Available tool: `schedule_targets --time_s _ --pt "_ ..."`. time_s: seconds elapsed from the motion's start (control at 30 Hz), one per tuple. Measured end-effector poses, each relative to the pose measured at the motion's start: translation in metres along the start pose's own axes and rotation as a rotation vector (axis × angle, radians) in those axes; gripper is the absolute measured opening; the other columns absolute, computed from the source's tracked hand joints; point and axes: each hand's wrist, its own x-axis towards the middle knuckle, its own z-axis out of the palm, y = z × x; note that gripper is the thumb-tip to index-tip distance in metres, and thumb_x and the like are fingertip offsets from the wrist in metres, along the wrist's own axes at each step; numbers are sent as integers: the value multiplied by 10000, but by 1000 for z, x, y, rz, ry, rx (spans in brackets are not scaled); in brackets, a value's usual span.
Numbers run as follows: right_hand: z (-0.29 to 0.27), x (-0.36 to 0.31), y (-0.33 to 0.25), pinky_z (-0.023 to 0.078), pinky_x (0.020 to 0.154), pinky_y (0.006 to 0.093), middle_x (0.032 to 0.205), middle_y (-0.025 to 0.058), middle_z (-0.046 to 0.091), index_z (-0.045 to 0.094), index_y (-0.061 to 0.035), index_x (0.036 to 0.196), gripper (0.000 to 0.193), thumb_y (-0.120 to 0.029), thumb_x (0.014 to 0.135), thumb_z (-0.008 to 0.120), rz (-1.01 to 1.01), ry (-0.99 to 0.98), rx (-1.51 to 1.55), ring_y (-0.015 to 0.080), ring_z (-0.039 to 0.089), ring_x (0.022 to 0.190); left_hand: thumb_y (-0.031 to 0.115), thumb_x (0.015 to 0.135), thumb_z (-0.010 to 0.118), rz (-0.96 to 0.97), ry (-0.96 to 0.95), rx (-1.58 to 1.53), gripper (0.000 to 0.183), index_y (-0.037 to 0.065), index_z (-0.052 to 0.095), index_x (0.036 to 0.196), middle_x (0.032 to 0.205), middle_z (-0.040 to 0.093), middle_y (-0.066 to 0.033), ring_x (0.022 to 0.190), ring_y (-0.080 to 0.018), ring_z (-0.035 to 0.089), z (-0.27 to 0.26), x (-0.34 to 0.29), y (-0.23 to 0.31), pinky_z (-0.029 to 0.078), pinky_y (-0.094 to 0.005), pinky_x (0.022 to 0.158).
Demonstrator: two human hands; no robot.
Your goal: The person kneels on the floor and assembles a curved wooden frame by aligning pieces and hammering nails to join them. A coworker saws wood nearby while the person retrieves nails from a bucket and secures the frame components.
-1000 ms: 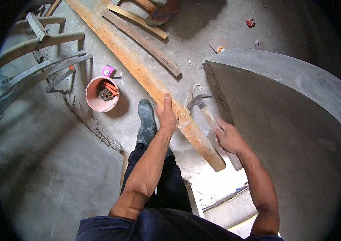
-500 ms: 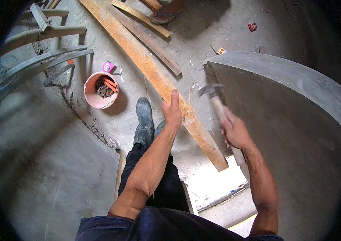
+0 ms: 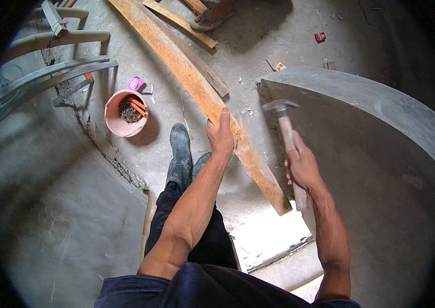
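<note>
A long, rough wooden plank (image 3: 181,69) slants from the far left toward the near right. My left hand (image 3: 221,134) grips it around its lower part, thumb lying along the top face. In my right hand (image 3: 300,163) is a claw hammer (image 3: 285,122), its fingers wrapped around the wooden handle. The dark metal head points away from me and stands to the right of the plank, apart from it. The handle's butt end sticks out below my fist, close to the plank's near end.
A pink bucket (image 3: 111,122) with nails and orange-handled pliers stands left, a pink tape measure (image 3: 136,83) beyond it. More boards (image 3: 184,24) lie far off near a sandalled foot (image 3: 212,16). A curved concrete wall (image 3: 361,133) rises right; metal frames (image 3: 48,77) stand left.
The hammer has swung a little to the right and its head has tipped more upright. The plank has shifted slightly, covering more of the darker board beside it. Both grips stay the same.
</note>
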Motion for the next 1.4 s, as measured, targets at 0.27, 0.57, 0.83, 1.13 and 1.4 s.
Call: schedule_targets --time_s 0.27,0.57,0.83,1.13,1.4 --pt "12 2 14 576 557 422 896 219 710 330 -82 1636 600 -178 1073 513 -31 -276 -185 228 654 553 364 1024 684 52 20 72 531 -64 599 1327 1214 677 -130 1069 -201 633 -7 8 4 514 -342 920" --pt "-7 6 22 541 478 372 779 103 624 351 -121 1628 559 -200 1089 476 -109 -84 40 168 594 512 392 1023 689 76 55 36 519 -54 624 1280 1115 691 -97 977 -186 643 19 10 -1 524 -348 869" --pt "7 18 50 498 436 353 770 56 554 363 -70 1589 507 -208 1108 445 -222 -309 -49 143 537 492 402 1043 666 24 -36 -94 495 -29 617 1281 1086 688 -93 930 -186 675 0 6 0 570 -367 785" --pt "-15 31 66 548 518 404 760 130 614 372 -12 1561 539 -224 1081 494 -254 -252 -26 244 613 516 392 1056 646 58 -13 13 501 -24 585 1328 1104 688 -86 887 -190 683 3 13 -4 579 -375 753" --pt "-18 44 85 546 579 408 825 139 627 288 -64 1646 630 -201 1073 508 -322 -297 -181 206 615 578 479 1035 648 107 -6 -54 556 -48 662 1211 1071 703 -104 901 -209 680 14 23 -11 566 -391 778"
